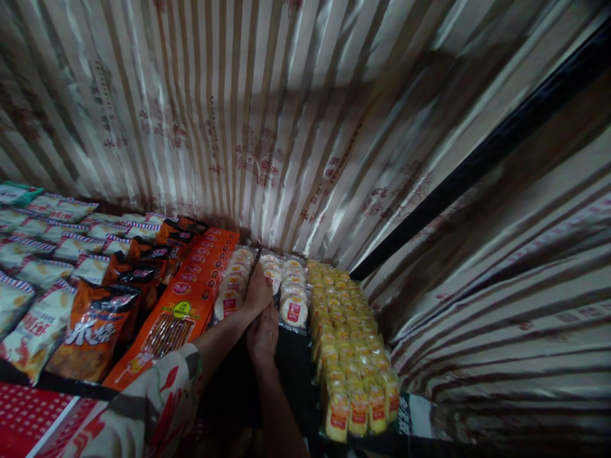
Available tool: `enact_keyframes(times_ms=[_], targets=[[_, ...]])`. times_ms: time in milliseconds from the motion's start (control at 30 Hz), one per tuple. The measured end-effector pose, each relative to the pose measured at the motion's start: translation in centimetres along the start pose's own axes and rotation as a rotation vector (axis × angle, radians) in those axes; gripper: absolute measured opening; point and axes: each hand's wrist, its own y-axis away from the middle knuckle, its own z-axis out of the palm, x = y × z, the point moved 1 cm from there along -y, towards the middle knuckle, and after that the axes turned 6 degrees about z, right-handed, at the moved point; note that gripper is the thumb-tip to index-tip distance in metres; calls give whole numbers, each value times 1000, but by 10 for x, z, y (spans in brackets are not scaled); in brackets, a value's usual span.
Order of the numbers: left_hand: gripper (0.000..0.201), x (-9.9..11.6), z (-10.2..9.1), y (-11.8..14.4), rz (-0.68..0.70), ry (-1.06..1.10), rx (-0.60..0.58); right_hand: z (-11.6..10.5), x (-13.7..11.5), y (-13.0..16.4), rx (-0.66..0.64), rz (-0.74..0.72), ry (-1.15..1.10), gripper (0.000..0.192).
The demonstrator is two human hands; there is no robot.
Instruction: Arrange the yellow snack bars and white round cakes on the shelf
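Note:
My left hand reaches in from the lower left over the front of the middle row of round white rice cracker packs. Close below it and almost touching is my right hand, its arm coming up from the bottom edge. Both hands look closed around the front packs of that row, though most fingertips and the packs inside the grip are hidden. A row of the same rice crackers lies to the left of the hands, and another rice cracker row to the right.
Yellow wrapped cakes stand in rows at right. On the left lie orange flat snack packs, orange-black snack bags and white snack bags. A striped foil curtain hangs behind; a black pole slants across it.

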Motion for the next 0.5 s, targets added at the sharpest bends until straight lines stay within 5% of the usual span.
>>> enact_keyframes(times_ms=[200, 500], targets=[[53, -5, 10, 2, -3, -36, 68, -6, -6, -1, 9, -28, -16, 60], [53, -5, 10, 1, -16, -78, 11, -3, -2, -1, -2, -10, -50, 52]])
